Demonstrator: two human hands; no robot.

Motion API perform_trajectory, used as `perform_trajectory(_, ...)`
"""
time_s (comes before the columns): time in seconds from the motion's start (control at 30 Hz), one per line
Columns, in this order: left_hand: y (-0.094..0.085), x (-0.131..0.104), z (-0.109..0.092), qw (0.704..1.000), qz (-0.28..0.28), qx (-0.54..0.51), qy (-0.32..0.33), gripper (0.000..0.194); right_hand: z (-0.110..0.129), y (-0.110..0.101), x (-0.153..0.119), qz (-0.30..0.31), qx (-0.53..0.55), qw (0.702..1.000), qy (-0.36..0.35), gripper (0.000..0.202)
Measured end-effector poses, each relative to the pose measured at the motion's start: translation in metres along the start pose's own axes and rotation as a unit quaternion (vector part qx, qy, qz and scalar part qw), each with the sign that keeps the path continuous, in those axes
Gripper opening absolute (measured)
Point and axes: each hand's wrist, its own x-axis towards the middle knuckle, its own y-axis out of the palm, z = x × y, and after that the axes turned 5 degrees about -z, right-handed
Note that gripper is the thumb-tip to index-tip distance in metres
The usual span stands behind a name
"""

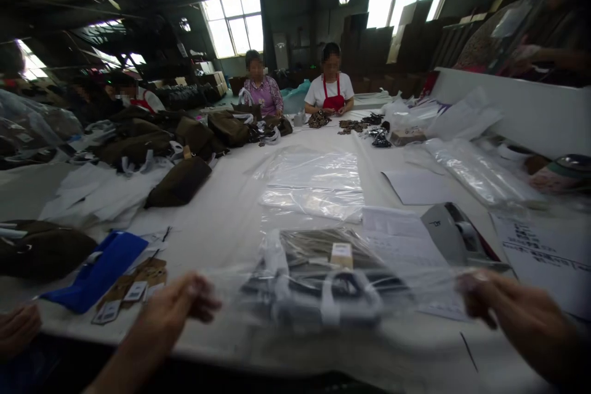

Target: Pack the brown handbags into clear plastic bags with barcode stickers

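A clear plastic bag [318, 271] with a dark bag inside lies near the front edge of the white table. White wrapped handles and a tag [341, 255] show through the plastic. My left hand [196, 298] pinches the plastic at its left side, somewhat blurred. At the right side, my right hand [482, 295] has its fingers closed on the same plastic, which is stretched between both hands. Just beyond lies a stack of flat clear bags [316, 181].
Dark bags [180, 181] crowd the left, near a blue strap [96, 271] and brown tags [154, 272]. A grey device [455, 234] and papers [540, 252] lie right. Another person's hand [18, 327] is at the left edge. People sit across the table.
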Motion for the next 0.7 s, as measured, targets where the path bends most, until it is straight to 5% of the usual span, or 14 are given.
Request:
perform_trajectory(0.1, -0.041, 0.051, -0.074, 0.976, -0.089, 0.157, 0.120, 0.038, 0.060, -0.046, 0.063, -0.114, -0.150, 0.977, -0.097, 0.044)
perform_trajectory(0.23, -0.070, 0.094, -0.137, 0.945, -0.003, 0.291, 0.152, 0.036, 0.112, -0.079, 0.115, -0.088, -0.235, 0.951, -0.181, 0.032)
perform_trajectory(0.37, -0.077, 0.111, -0.145, 0.927, 0.038, 0.344, 0.147, 0.037, 0.114, -0.087, 0.133, 0.030, -0.201, 0.970, -0.133, 0.034)
perform_trajectory(0.5, -0.077, 0.124, -0.148, 0.881, 0.093, 0.424, 0.188, 0.036, 0.119, -0.079, 0.140, 0.113, -0.229, 0.958, -0.131, 0.025)
perform_trajectory(0.7, -0.060, 0.129, -0.159, 0.857, 0.101, 0.445, 0.240, 0.037, 0.136, -0.053, 0.134, 0.119, -0.258, 0.939, -0.196, 0.025)
